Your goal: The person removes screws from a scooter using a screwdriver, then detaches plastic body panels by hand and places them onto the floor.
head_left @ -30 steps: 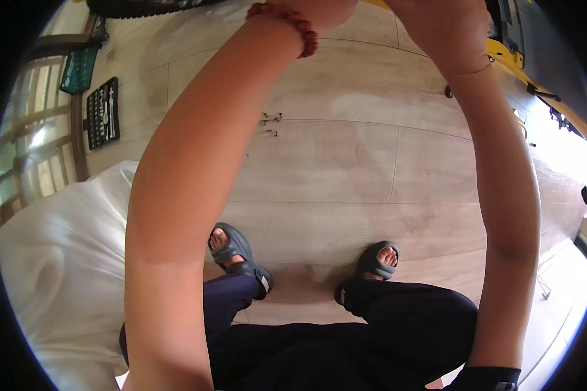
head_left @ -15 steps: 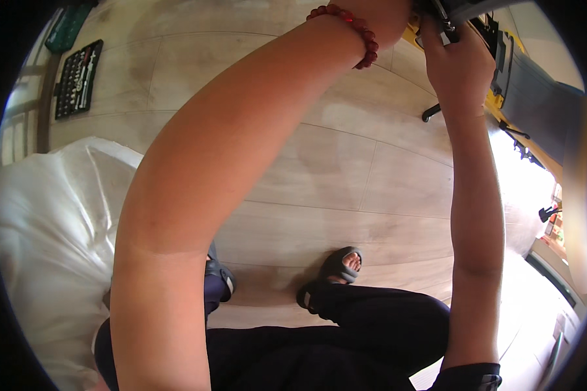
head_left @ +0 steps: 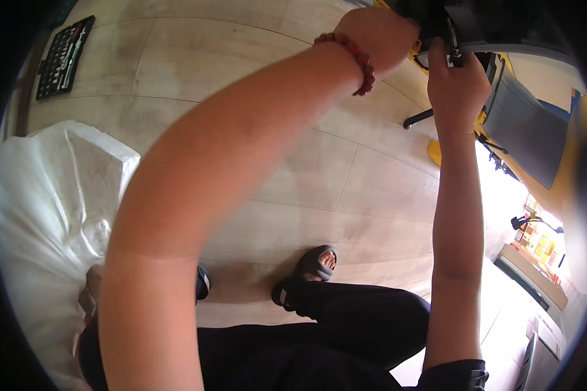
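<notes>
At the upper right, my right hand is closed around a slim, shiny metal tool with a dark handle, its thumb pointing up along it. The tool's far end reaches up against a large dark object with a grey curved rim. Beside it, to the left, my left hand looks curled at that object's yellow edge. Its fingertips are turned away, and what they hold is hidden. A red bead bracelet circles my left wrist.
An open black socket set case lies on the wood-look floor at far left. White plastic sheeting drapes a block-shaped thing. Right of my hands are a grey panel with yellow edging and a black leg.
The view has shifted, so both hands sit lower in the picture and more of the dark object shows. My left hand shows more fully. My right hand keeps its grip on the metal tool.
</notes>
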Available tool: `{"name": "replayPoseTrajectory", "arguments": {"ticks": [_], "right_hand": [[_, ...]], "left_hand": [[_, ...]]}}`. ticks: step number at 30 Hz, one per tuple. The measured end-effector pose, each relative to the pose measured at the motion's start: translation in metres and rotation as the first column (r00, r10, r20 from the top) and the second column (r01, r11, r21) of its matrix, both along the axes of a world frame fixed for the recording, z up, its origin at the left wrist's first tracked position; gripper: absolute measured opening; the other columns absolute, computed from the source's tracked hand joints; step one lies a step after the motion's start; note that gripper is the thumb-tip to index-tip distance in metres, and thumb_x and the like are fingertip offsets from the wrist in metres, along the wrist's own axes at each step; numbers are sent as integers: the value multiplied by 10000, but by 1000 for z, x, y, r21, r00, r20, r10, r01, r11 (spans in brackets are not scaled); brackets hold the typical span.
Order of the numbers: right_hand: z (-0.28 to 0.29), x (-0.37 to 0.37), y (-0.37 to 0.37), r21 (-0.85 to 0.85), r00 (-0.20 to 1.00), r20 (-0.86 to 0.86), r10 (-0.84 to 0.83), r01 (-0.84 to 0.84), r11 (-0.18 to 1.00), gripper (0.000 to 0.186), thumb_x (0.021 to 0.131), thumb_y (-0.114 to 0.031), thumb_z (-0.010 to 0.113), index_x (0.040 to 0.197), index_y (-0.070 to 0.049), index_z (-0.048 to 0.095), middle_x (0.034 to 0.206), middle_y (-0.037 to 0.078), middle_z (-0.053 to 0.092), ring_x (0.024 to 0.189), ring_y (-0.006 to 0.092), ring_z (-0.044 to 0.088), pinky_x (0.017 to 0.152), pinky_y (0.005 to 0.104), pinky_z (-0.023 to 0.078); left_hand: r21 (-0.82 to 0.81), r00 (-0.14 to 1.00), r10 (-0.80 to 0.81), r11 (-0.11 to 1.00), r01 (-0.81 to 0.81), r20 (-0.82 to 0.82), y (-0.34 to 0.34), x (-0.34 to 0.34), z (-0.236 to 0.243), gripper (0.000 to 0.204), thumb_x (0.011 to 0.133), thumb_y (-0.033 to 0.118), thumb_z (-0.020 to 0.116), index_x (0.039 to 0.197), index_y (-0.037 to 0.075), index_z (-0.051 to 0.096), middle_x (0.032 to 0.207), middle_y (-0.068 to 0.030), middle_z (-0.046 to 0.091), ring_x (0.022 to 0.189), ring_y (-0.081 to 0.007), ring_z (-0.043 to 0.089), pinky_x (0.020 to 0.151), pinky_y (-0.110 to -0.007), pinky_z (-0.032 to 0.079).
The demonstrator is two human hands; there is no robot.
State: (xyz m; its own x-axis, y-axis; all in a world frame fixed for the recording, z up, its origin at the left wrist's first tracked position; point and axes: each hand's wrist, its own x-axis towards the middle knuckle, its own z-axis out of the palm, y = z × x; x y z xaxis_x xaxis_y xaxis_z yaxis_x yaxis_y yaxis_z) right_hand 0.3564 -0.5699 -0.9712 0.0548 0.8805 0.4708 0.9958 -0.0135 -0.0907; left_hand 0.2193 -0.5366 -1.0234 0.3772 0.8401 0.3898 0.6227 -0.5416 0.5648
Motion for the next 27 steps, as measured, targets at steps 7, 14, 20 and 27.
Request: {"name": "replayPoseTrajectory", "arguments": {"ticks": [7, 14, 20, 27], "right_hand": [[-4, -5, 0, 78, 993, -37, 109, -106, 991, 378, 766, -404, 659, 844, -34, 668, 675, 123, 641, 650, 274, 643, 624, 332, 487], [6, -4, -7, -28, 996, -64, 60, -62, 998, 336, 780, -371, 652, 935, -73, 674, 774, 84, 668, 729, 241, 651, 666, 321, 499], [-7, 38, -39, -31, 904, -426, 25, -42, 999, 283, 878, -279, 603, 993, -28, 668, 768, 48, 665, 642, 91, 597, 578, 225, 467], [-26, 76, -70, -313, 749, -597, -286, 111, 943, 289, 903, -262, 563, 1011, -7, 645, 796, 49, 654, 605, 73, 560, 528, 216, 475]], "left_hand": [[-77, 995, 90, 993, -86, 50, -29, -4, -14, 129, 833, 98, 510, 915, 73, 607, 748, -122, 663, 708, -270, 662, 592, -376, 527], [-45, 992, 48, 998, -43, 116, -27, -3, -18, 155, 820, 56, 508, 944, 87, 596, 713, -123, 647, 659, -285, 642, 588, -394, 511], [3, 992, 33, 999, -34, 124, -29, -3, -24, 127, 830, 113, 518, 933, 77, 583, 756, -130, 658, 733, -275, 661, 631, -379, 523], [-13, 997, 35, 999, -34, 66, -24, -3, -17, 129, 847, 124, 526, 942, 84, 604, 738, -115, 657, 707, -278, 659, 603, -374, 522]]}}
